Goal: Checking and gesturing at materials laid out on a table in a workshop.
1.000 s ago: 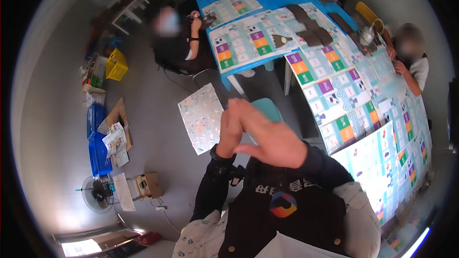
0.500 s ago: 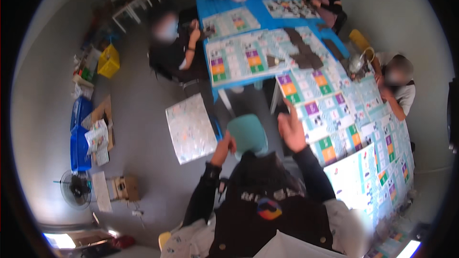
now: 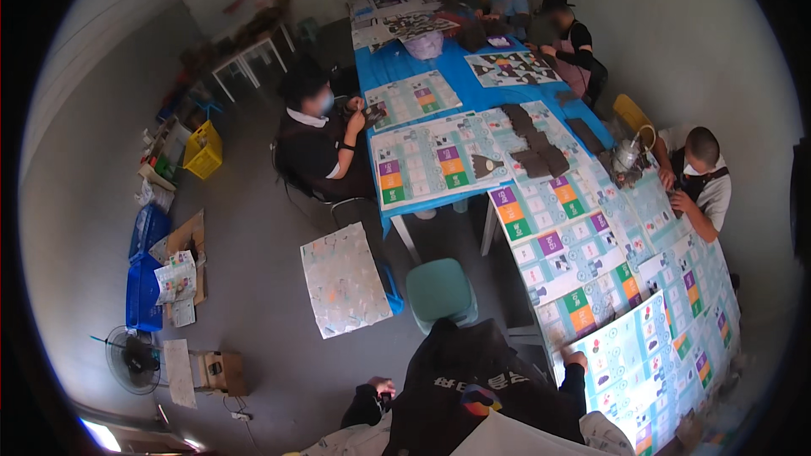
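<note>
My left hand point(image 3: 382, 386) is low beside the dark apron point(image 3: 460, 367) I wear, its fingers curled in. Nothing can be made out inside it. My right hand point(image 3: 575, 360) is at the near left edge of the printed-paper-covered table, fingers stretched forward. It is next to a large white and pale-blue printed sheet point(image 3: 621, 357); whether it touches the sheet is unclear. In front of me stands a green stool point(image 3: 441, 289). To its left a pale speckled board point(image 3: 344, 279) lies above a blue support.
Dark cut pieces point(image 3: 538, 148) lie on the joined tables, near a metal kettle-like pot point(image 3: 628, 158). Co-workers sit left point(image 3: 317, 135), right point(image 3: 701, 173) and at the far end. A fan point(image 3: 135, 361), blue bins point(image 3: 144, 287) and a yellow basket point(image 3: 203, 150) line the left wall.
Both my hands have dropped toward me from in front of my chest. The right one has moved to the table edge, the left down by my apron. The view has tilted upward.
</note>
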Demonstrator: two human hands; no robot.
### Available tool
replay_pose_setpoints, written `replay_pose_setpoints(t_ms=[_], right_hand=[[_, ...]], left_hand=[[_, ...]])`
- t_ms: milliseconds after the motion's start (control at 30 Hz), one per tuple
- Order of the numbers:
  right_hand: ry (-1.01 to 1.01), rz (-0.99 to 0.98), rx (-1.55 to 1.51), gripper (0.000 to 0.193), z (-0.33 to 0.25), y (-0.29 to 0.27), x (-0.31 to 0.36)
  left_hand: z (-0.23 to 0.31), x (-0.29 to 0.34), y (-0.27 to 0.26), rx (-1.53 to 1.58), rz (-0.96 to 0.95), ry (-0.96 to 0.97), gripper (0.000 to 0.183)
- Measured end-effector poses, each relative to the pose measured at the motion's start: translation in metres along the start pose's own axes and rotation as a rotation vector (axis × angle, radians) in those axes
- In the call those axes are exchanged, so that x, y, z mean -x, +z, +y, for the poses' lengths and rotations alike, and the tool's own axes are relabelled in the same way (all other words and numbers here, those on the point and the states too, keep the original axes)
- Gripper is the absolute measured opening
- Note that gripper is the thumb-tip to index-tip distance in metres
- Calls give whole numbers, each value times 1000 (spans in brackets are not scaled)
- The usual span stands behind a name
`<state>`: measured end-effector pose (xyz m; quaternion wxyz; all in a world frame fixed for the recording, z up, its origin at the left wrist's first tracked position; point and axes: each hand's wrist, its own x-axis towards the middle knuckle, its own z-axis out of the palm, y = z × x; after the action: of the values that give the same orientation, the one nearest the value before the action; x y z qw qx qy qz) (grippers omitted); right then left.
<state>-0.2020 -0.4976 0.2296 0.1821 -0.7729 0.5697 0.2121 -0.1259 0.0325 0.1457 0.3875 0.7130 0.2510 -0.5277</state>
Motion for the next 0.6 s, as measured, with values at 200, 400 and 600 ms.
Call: replay_pose_setpoints(t_ms=[200, 400, 600], right_hand=[[-27, 47, -128, 65, 17, 35, -30], [-32, 78, -175, 63, 14, 40, -38], [-6, 120, -164, 60, 12, 31, -18]], left_hand=[[-23, -136, -43, -227, -70, 414, 12], [100, -88, -11, -273, 58, 721, 24], [104, -71, -7, -463, 147, 840, 21]])
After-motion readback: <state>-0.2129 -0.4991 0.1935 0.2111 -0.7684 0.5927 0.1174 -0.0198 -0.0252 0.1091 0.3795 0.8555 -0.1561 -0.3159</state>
